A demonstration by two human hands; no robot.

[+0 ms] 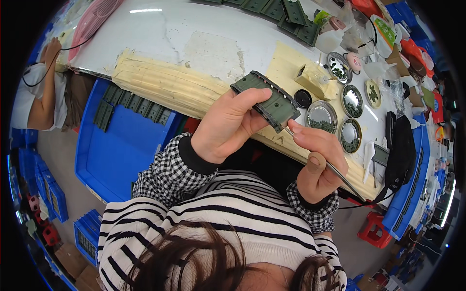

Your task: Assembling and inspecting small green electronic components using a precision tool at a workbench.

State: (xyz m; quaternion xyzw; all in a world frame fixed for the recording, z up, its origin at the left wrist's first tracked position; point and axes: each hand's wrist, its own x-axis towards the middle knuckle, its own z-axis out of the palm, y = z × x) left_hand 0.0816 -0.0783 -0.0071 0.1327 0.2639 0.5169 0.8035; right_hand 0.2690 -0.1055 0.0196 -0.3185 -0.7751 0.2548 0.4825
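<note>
Bright, cool-white light spreads evenly over the bench (165, 43), leaving a white streak of glare toward its far left and small glints on the metal dishes (321, 110), while deep shadow fills the gap under its near edge. A lit tube (449, 203) glows at the far right. The fingers (250, 98) look fairly sharp, but toward the black rim straight edges bow, and the surroundings turn small, stretched and soft.
</note>
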